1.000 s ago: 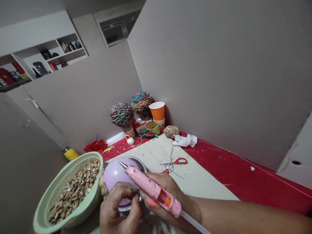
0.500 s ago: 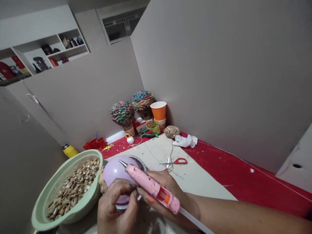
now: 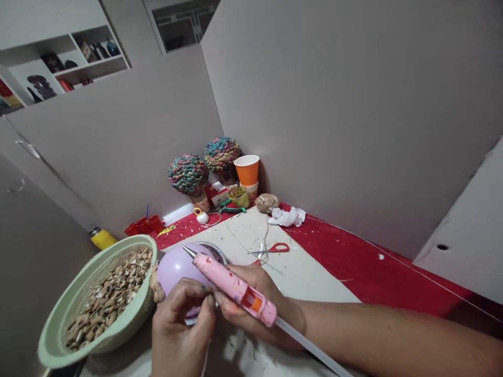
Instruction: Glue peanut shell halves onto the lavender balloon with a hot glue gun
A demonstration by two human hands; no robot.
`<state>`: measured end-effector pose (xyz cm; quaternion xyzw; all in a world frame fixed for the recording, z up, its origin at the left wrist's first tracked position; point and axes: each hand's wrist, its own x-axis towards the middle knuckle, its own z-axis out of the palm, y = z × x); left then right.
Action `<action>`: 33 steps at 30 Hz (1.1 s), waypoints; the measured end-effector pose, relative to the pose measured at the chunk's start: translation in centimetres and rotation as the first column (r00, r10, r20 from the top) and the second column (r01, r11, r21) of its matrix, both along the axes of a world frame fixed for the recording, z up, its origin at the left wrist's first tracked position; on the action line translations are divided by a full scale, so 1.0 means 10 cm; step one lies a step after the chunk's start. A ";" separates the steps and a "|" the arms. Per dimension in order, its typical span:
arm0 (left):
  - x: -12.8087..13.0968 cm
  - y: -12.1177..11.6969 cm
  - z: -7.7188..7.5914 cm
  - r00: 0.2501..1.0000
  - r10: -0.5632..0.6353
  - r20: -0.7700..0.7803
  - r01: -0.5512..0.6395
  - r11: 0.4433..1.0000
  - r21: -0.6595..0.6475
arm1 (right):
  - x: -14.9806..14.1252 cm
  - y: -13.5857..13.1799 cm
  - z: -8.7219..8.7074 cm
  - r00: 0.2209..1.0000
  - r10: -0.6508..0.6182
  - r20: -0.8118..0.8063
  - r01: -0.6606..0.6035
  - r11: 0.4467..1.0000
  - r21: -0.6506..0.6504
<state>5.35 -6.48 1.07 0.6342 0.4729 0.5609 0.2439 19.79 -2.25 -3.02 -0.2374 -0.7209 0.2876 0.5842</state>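
My right hand (image 3: 261,283) was wrapped round the pink glue gun (image 3: 220,275), its clear stick (image 3: 306,343) trailing out behind; my left hand (image 3: 176,319) was pinched at the fingertips, on what I couldn't tell. The lilac balloon (image 3: 175,269) sat near the bench's (image 3: 318,275) near edge, beside the green basket (image 3: 128,327); the metal nozzle (image 3: 189,252) looked close over it, so a small dip of my wrist might have burst it if the tip was hot; a drip could have caught my pinched fingers too.
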 end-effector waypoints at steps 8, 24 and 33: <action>0.00 0.00 0.08 0.932 -0.050 0.360 0.176 0.929 -0.327 | 0.04 -0.10 0.19 0.972 0.181 -0.147 -0.230 0.854 -0.467; -0.08 0.05 0.22 0.746 0.026 0.665 0.267 0.904 -0.335 | 0.07 -0.12 0.18 0.969 0.177 -0.171 -0.235 0.871 -0.431; -0.04 0.06 -0.01 0.946 0.027 0.323 0.004 0.995 -0.096 | 0.07 -0.07 0.10 0.982 0.161 -0.096 -0.175 0.971 -0.162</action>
